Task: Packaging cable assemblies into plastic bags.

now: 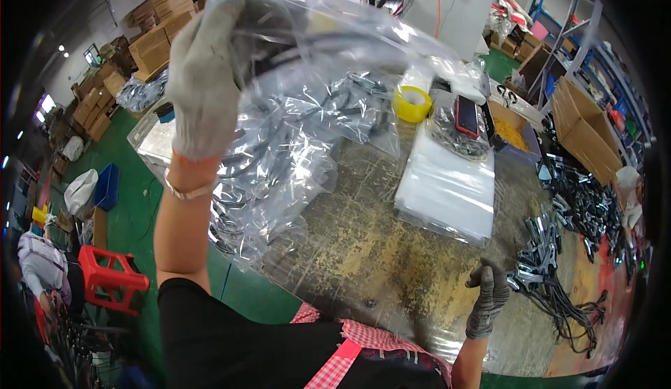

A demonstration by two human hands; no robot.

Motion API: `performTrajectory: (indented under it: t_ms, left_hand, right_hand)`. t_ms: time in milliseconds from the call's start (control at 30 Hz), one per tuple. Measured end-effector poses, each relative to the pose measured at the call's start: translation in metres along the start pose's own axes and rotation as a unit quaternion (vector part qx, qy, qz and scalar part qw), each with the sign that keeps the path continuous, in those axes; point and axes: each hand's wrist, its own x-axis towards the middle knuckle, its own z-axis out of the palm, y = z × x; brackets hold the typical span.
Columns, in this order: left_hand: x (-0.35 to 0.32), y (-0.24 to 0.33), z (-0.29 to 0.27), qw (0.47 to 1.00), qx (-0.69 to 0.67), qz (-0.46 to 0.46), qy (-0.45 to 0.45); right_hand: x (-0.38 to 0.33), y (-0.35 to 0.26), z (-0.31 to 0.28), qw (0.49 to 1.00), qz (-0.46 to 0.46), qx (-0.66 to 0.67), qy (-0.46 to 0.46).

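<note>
High at 10 o'clock from the middle of the view, the gloved left hand was up above the worktable, its fingers bent firmly over 1 end of a clear plastic bag! And what a spread: that bag swept across 12 o'clock toward 1 o'clock, blurred, dark shapes showing through it, though whether inside or behind could not be told. Just below, at 9 to 10 o'clock, came a shiny heap of bagged dark parts, sprawling to the table's edge. Over to 4 o'clock, and there was the gloved right hand, low over the near side, fingers loosely curled; whether they held anything, no telling. Just beyond it lay a bunch of metal pieces, dark cables trailing off toward the table's near edge. A bigger pile of metal parts crowded 3 o'clock, beside a tilted cardboard box. Between the 2 hands, also at 3 o'clock, sat a neat stack of flat clear bags, with a red-edged smartphone beyond at 2 o'clock and a yellow tape roll between 1 and 2. Off at 8 o'clock, a red plastic stool stood on the green floor!
</note>
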Motion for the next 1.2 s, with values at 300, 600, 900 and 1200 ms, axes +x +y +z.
performTrajectory:
  t_ms: [300,600,900,1200]
  left_hand:
    - [-0.056,-0.146,-0.087,0.699,0.653,-0.188,-0.223]
    - [-0.097,-0.130,-0.018,0.771,0.562,0.019,-0.298]
    - [-0.102,-0.129,0.127,0.807,0.391,0.149,-0.417]
    - [-0.116,-0.132,0.159,0.785,0.330,0.104,-0.514]
  right_hand:
    - [0.009,0.134,-0.126,0.816,-0.178,-0.514,0.196]
    - [0.020,0.153,-0.177,0.789,0.009,-0.585,0.187]
    - [0.048,0.141,-0.224,0.812,0.015,-0.459,0.361]
    - [0.027,0.154,-0.268,0.883,-0.007,-0.449,0.137]
